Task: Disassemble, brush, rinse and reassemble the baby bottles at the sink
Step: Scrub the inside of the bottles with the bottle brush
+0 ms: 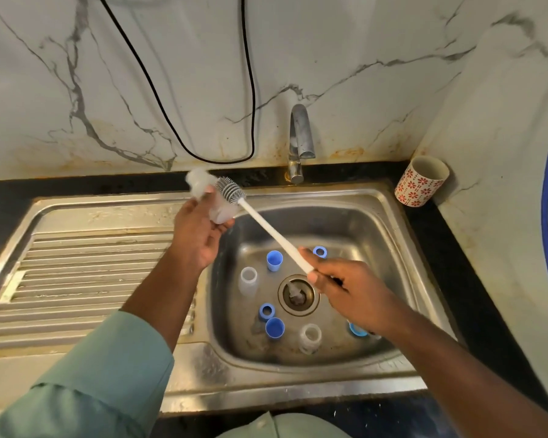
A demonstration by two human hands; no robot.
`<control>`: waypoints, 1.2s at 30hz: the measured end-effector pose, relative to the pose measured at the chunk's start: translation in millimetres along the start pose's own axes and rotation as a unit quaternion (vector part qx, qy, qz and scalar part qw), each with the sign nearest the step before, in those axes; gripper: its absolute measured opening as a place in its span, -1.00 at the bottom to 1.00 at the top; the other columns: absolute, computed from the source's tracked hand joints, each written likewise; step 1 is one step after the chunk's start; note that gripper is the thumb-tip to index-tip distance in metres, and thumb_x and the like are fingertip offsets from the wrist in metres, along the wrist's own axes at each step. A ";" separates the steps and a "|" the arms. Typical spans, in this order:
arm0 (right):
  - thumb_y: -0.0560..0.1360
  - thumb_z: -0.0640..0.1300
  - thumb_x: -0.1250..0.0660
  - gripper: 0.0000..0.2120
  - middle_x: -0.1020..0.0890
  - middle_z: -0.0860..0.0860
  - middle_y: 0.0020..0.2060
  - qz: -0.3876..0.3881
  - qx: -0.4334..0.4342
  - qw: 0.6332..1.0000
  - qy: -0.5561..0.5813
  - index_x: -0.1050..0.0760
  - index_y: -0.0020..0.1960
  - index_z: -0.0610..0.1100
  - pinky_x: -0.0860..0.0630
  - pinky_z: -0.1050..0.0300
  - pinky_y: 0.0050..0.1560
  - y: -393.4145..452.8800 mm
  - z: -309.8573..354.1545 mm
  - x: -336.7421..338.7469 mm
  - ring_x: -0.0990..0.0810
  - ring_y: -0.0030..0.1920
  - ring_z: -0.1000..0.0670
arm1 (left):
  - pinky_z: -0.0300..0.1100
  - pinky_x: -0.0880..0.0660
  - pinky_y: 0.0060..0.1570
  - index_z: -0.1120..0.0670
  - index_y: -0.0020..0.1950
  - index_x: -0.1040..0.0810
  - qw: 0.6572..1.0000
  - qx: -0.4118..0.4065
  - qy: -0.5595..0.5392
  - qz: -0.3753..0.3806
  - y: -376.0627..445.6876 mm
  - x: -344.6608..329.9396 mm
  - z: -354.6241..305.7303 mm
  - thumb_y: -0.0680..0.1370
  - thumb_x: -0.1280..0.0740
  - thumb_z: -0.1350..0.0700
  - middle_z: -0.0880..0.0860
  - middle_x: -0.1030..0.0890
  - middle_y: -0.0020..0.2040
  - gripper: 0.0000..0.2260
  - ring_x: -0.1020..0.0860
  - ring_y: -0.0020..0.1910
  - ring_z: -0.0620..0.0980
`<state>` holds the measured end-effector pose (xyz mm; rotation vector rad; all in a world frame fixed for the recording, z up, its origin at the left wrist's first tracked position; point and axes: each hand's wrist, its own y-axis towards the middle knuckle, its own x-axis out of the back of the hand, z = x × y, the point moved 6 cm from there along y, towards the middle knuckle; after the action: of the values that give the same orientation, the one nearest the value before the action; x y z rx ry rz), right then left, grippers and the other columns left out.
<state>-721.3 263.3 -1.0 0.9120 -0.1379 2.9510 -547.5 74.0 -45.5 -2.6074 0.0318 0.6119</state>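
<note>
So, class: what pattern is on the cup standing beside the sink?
The cup is white with red flower motifs, seen in the head view.

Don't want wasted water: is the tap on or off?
Off, it seems: no stream shows falling from the tap's spout.

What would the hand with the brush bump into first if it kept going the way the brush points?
Most likely the clear bottle in the left hand. The right hand aims the brush up-left, its bristles right beside it, though depth is unclear.
</note>
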 end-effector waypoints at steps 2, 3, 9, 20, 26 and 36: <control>0.63 -0.11 -0.22 -0.71 -0.39 0.06 -0.41 -0.015 -0.027 0.999 0.045 -0.50 0.26 0.19 -0.34 0.27 -0.45 10.7 -3.2 1.7 -0.32 -0.45 0.15 | -0.01 -0.61 0.01 0.15 0.30 -0.47 0.999 0.017 0.038 0.030 -6.9 -8.9 13.7 0.58 -0.38 0.06 0.14 -0.62 0.16 -0.67 -0.63 0.08 0.10; 0.63 -0.10 -0.22 -0.73 -0.41 0.02 -0.40 -0.017 -0.035 0.997 0.062 -0.51 0.15 0.27 -0.37 0.25 -0.46 15.3 -2.1 2.1 -0.34 -0.44 0.12 | 0.02 -0.61 0.07 0.15 0.31 -0.46 0.999 0.026 0.018 0.028 -7.5 -11.6 15.6 0.57 -0.39 0.05 0.15 -0.61 0.17 -0.65 -0.62 0.10 0.12; 0.63 -0.13 -0.20 -0.61 -0.53 -0.05 -0.26 0.025 -0.076 0.989 0.122 -0.38 0.24 0.38 -0.41 0.28 -0.46 -3.5 -6.3 -0.6 -0.42 -0.42 0.05 | -0.08 -0.63 -0.09 0.18 0.36 -0.45 0.999 0.017 -0.043 0.018 3.7 -1.7 -1.6 0.57 -0.39 0.04 0.19 -0.60 0.21 -0.58 -0.63 0.05 0.10; 0.64 -0.14 -0.19 -0.64 -0.51 -0.13 -0.24 -0.018 -0.103 0.985 0.137 -0.43 0.36 0.18 -0.38 0.25 -0.46 2.4 -9.3 -5.7 -0.38 -0.43 0.04 | -0.14 -0.56 -0.19 0.17 0.37 -0.45 0.996 0.020 0.002 0.090 -11.3 -21.1 26.9 0.61 -0.31 0.05 0.10 -0.62 0.02 -0.63 -0.61 -0.08 0.01; 0.64 -0.12 -0.19 -0.63 -0.56 -0.19 -0.22 0.006 -0.111 0.985 0.129 -0.40 0.22 0.37 -0.40 0.25 -0.46 -10.3 -4.0 -2.8 -0.40 -0.44 0.03 | -0.13 -0.53 -0.19 0.16 0.35 -0.46 0.997 -0.053 -0.026 0.056 -1.3 -2.9 4.8 0.63 -0.30 0.16 0.12 -0.63 0.05 -0.70 -0.61 -0.07 0.04; 0.64 -0.15 -0.18 -0.64 -0.54 -0.07 -0.28 -0.030 -0.114 0.981 0.151 -0.44 0.32 0.24 -0.38 0.21 -0.50 -6.1 -4.8 5.8 -0.40 -0.47 -0.01 | -0.14 -0.55 -0.25 0.05 0.45 -0.37 0.994 -0.050 0.055 0.086 -14.4 -18.4 16.7 0.62 -0.29 0.13 0.18 -0.56 0.27 -0.62 -0.59 0.10 0.14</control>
<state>-728.4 270.0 -1.2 0.4263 -0.4162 2.8936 -569.2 92.7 -44.8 -2.7537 0.2685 0.5394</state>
